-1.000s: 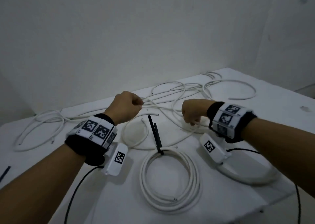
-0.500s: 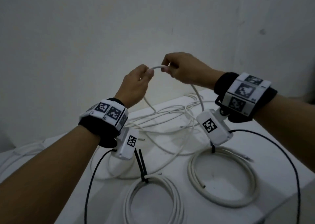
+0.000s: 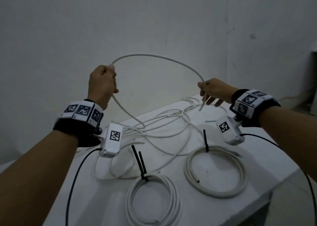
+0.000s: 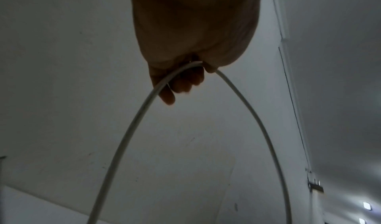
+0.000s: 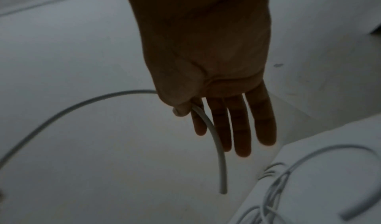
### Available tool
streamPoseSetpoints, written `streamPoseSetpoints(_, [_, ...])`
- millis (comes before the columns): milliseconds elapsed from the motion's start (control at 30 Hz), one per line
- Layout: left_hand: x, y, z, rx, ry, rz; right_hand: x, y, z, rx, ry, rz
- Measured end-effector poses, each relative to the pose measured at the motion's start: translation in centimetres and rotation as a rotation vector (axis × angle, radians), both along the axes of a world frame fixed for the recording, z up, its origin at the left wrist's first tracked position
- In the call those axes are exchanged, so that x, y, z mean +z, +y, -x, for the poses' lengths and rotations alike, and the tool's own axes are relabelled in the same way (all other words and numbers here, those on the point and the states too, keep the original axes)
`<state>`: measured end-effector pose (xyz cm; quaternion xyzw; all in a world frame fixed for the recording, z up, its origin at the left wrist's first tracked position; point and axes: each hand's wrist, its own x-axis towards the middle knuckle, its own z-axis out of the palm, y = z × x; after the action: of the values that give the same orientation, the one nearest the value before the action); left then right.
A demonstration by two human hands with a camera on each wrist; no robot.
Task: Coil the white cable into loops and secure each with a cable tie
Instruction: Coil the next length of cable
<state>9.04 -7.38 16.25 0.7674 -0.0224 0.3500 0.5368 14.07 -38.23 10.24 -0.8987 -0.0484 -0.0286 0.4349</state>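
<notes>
A white cable (image 3: 155, 58) arches in the air between my two hands above the table. My left hand (image 3: 103, 84) grips it in a fist; from there it drops to the loose tangle (image 3: 159, 126) on the table. In the left wrist view the cable (image 4: 134, 123) bends through the curled fingers (image 4: 181, 82). My right hand (image 3: 211, 91) pinches the cable near its free end (image 3: 201, 106) between thumb and forefinger, other fingers straight. The right wrist view shows the cable end (image 5: 222, 175) hanging below the thumb (image 5: 181, 110).
Two finished coils lie on the white table (image 3: 267, 158): one (image 3: 154, 203) at the front with a black tie (image 3: 139, 164), one (image 3: 216, 172) at the right with a black tie (image 3: 205, 140). The table's right edge is close. A grey wall stands behind.
My hands, close together half a second ago, have moved apart. The short span of cable between them has grown into a wide arch, and its free end now hangs from my right hand.
</notes>
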Motion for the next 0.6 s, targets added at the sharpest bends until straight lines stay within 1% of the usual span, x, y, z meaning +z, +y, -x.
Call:
streamPoseSetpoints(67, [-0.4,-0.4,0.8,-0.056,0.052,-0.01,0.8,0.8,0.9,0.043,0.017,-0.188])
streamPoseSetpoints(200, [-0.7,-1.6,2.0,-0.13,0.099,-0.062,1.9,3.1,2.9,0.108,0.046,-0.376])
streamPoseSetpoints(267, [-0.8,-2.2,2.6,-0.186,0.103,-0.066,1.9,4.1,3.6,0.127,0.117,-0.495])
streamPoseSetpoints(367, [-1.2,-3.1,3.7,-0.279,0.123,-0.06,1.6,5.7,4.6,0.162,0.246,-0.726])
streamPoseSetpoints(467, [-1.9,-3.8,4.9,-0.283,0.095,-0.036,1.6,7.6,5.9,0.221,0.359,-0.991])
streamPoseSetpoints(533, [-2.6,-3.9,5.8,-0.236,0.064,-0.021,1.9,9.1,7.3,0.269,0.434,-1.2])
streamPoseSetpoints(600, [-3.4,-3.9,6.8,-0.187,0.055,0.052,2.2,10.7,8.8,0.291,0.461,-1.389])
